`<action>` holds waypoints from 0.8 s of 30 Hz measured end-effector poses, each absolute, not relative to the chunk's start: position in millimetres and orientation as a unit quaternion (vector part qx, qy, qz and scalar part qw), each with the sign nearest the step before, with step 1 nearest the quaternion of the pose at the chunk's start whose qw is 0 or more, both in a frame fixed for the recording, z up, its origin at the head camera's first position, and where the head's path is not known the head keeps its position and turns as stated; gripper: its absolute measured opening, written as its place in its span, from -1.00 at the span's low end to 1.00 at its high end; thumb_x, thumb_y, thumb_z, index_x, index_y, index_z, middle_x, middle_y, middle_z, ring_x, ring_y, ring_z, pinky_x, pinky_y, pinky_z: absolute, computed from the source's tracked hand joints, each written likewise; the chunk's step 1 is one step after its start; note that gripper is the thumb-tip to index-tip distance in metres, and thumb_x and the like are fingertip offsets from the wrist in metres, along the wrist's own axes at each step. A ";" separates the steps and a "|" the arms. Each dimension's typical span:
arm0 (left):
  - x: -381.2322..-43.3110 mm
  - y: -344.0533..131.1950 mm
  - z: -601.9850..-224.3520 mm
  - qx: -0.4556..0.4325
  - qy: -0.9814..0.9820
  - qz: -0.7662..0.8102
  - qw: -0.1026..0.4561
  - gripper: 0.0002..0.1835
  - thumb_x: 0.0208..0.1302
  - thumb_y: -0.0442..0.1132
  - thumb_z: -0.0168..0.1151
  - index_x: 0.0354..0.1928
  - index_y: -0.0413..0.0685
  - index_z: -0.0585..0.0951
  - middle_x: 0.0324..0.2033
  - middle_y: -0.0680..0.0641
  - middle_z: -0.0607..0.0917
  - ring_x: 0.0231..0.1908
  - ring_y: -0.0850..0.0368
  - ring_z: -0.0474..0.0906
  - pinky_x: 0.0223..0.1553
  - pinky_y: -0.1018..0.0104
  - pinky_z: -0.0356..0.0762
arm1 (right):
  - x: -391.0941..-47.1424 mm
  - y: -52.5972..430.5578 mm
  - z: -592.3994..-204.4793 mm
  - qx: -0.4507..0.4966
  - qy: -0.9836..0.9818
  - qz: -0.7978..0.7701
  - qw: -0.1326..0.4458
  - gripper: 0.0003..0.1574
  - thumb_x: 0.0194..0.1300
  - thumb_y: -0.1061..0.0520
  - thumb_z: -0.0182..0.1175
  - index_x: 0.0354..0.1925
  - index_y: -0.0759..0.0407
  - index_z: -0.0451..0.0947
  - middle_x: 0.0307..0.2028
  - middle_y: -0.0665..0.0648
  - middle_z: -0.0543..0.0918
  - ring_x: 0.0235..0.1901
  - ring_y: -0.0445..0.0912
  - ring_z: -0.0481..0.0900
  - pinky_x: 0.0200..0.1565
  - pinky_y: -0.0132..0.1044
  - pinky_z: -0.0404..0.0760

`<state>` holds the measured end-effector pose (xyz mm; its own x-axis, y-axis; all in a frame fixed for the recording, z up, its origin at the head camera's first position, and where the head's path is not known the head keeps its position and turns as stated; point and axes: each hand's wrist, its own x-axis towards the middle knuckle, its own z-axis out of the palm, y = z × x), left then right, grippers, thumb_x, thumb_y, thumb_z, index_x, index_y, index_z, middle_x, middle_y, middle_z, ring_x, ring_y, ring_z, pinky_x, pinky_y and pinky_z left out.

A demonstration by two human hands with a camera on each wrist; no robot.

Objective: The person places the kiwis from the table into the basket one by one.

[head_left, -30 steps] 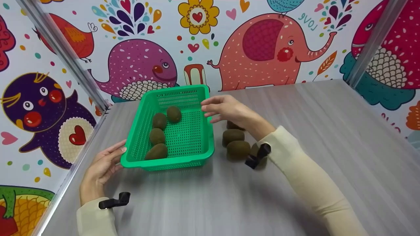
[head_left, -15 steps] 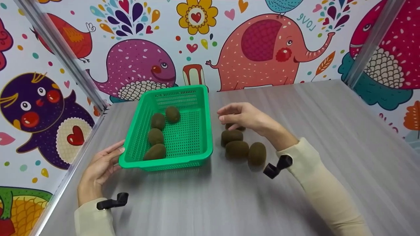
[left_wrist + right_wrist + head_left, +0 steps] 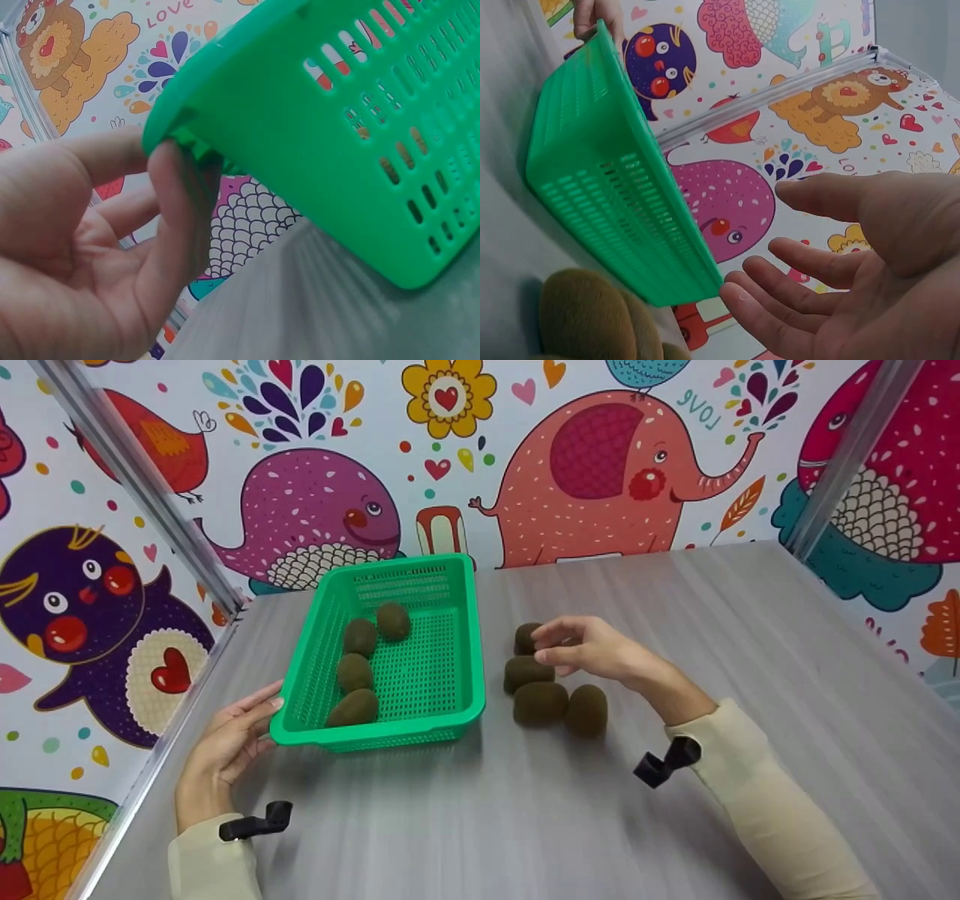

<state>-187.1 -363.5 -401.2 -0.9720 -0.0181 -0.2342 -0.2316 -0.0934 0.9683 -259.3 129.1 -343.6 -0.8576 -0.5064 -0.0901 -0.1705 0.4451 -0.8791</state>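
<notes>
A green plastic basket point(image 3: 405, 729) stands at the left of the table, with several brown kiwis point(image 3: 355, 673) along the left side of its floor. My left hand point(image 3: 229, 750) grips the basket's near-left corner; in the left wrist view, thumb and fingers are at the rim point(image 3: 225, 56). To the right of the basket, several more kiwis point(image 3: 540, 703) lie grouped on the table. Over the far ones is my right hand point(image 3: 604, 651), its fingers loosely extended and holding nothing, partly covering two kiwis. The right wrist view shows its spread thumb and fingers, with kiwis point(image 3: 585, 315) below.
The grey wood-grain table point(image 3: 735, 660) extends to the right and toward the front. Printed cartoon walls point(image 3: 600, 472) border it at the back and sides, with metal corner posts point(image 3: 150, 480) at left and right.
My right hand has drawn back from the basket's right rim, moving right and nearer to over the loose kiwis. My left hand stays at the basket's corner.
</notes>
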 end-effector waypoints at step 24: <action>-187.6 -364.3 -400.0 -0.095 0.663 0.739 0.080 -0.68 0.48 -0.26 0.13 -0.16 0.44 0.74 -0.24 0.18 0.80 -0.26 0.28 0.74 -0.24 0.37 0.72 | -256.4 184.7 -380.9 -0.103 0.815 -0.527 0.218 -0.28 0.50 -0.11 0.10 0.34 0.40 0.31 0.29 0.44 0.43 0.23 0.21 0.50 0.05 -0.16 0.71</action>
<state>-187.6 -364.3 -400.0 -0.9690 -0.0079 -0.2470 -0.2446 -0.1093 0.9634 -256.4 184.7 -380.9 -0.8840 -0.3967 -0.2474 0.0623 0.4244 -0.9033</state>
